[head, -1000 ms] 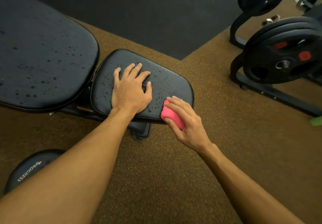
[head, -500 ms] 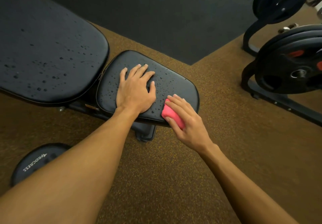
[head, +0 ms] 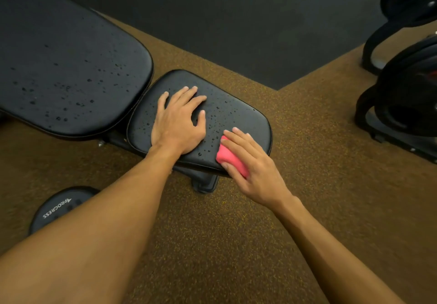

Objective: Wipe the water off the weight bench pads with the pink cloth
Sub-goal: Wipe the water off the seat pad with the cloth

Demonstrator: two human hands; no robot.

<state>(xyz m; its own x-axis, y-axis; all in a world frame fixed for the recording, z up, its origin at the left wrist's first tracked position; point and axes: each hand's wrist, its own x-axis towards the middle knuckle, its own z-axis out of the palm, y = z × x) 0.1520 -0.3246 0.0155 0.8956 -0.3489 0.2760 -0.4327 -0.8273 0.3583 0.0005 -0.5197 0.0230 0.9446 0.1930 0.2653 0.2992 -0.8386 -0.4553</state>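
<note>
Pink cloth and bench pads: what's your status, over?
Left hand flat on seat pad. Right hand grips pink cloth at that pad's near edge. Droplets on seat pad and back pad. Left hand covers part of the wet area.

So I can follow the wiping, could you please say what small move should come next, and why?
Probably sweep the cloth forward across the seat pad: the right hand holds it at the near edge, and droplets dot the pad ahead.
</note>
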